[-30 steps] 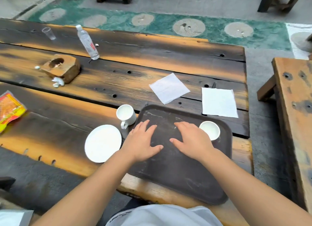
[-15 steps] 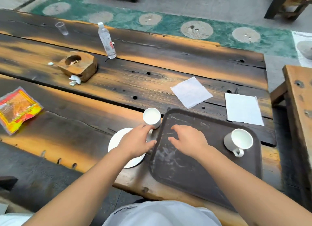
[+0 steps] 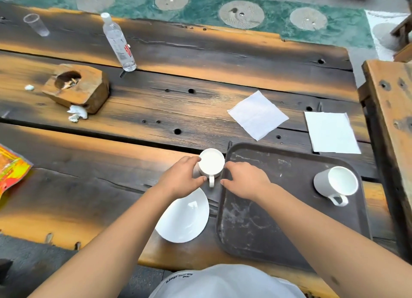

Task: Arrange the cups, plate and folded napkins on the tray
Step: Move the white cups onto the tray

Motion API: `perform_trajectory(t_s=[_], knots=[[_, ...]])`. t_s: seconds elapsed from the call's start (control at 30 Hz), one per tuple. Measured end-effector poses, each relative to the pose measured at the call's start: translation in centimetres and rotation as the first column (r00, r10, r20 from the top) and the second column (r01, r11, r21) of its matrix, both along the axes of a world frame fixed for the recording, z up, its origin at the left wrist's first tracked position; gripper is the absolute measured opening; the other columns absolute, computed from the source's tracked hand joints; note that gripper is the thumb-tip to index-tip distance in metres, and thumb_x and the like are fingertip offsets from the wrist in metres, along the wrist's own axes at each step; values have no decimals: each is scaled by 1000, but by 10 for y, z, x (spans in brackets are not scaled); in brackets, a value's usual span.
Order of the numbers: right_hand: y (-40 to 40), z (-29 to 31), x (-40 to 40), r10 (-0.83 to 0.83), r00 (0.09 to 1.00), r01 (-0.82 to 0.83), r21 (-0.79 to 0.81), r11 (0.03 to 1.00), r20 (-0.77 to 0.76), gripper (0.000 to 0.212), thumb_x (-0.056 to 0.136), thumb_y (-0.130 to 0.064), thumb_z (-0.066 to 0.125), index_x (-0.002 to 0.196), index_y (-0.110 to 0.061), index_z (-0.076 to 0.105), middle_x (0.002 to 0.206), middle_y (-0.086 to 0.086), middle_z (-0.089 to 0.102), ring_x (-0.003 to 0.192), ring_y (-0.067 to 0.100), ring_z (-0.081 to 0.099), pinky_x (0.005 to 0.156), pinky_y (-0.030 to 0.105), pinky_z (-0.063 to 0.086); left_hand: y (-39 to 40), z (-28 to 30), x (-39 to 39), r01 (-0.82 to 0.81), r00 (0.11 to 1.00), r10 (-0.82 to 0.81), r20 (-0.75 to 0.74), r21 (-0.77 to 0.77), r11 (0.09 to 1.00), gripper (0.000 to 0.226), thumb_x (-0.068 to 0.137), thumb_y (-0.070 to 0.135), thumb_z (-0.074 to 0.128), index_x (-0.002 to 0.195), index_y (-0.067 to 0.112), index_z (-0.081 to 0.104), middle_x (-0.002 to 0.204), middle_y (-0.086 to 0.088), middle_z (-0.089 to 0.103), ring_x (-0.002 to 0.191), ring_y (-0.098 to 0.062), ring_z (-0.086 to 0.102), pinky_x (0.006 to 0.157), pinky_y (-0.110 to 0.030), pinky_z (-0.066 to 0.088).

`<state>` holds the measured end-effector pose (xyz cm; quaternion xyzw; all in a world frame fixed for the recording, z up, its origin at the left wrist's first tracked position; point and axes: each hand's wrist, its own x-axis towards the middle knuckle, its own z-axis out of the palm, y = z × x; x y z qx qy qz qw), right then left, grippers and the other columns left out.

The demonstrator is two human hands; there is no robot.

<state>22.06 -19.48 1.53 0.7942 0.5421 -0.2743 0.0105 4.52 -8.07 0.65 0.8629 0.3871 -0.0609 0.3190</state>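
A dark brown tray [image 3: 289,219] lies at the table's near right, and one white cup [image 3: 336,184] stands at its right end. A second white cup [image 3: 211,164] stands on the table just left of the tray's far left corner. My left hand [image 3: 181,179] curls round this cup's left side, thumb by the handle. My right hand [image 3: 245,179] rests on the tray's left rim, fingertips close to the cup's right side. A white plate [image 3: 185,217] lies on the table below the cup, partly under my left wrist. Two white napkins [image 3: 257,115] [image 3: 332,131] lie flat beyond the tray.
A water bottle [image 3: 118,43] and a clear plastic cup [image 3: 36,24] stand far left. A wooden block with a hollow [image 3: 75,87] and paper scraps sit at mid left. A snack packet [image 3: 11,170] lies at the left edge. A wooden bench [image 3: 392,119] borders the right.
Both hands left the middle of the tray and moved left to the cup beside it. My left hand now curls round that cup. The view shifted left.
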Motion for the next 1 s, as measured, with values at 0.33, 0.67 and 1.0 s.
perform_trajectory(t_s=[0.33, 0.67, 1.0], knots=[[24, -23, 7, -95, 976, 106, 48, 993, -197, 67, 82, -46, 62, 137, -38, 26, 126, 2, 57, 114, 26, 56, 83, 45, 51, 29, -39, 16, 107, 994, -100, 50, -177, 978, 82, 83, 39, 70, 150, 24, 26, 147, -3, 38, 134, -19, 40, 108, -33, 35], [42, -42, 15, -129, 916, 158, 48, 986, -380, 71, 73, -35, 79, 126, -26, 34, 120, 4, 57, 106, 22, 53, 74, 34, 41, 39, -61, 20, 37, 986, 23, 165, -350, 936, 89, 72, 34, 78, 143, 36, 25, 139, -1, 43, 126, -17, 42, 103, -34, 37], [53, -50, 19, -173, 848, 142, -100, 985, -501, 89, 69, -29, 85, 139, -25, 31, 130, 4, 53, 116, 24, 51, 93, 39, 45, 45, -73, 22, 61, 969, 123, 213, -691, 721, 100, 68, 6, 84, 147, 25, 26, 140, -2, 43, 128, -15, 47, 104, -29, 44]])
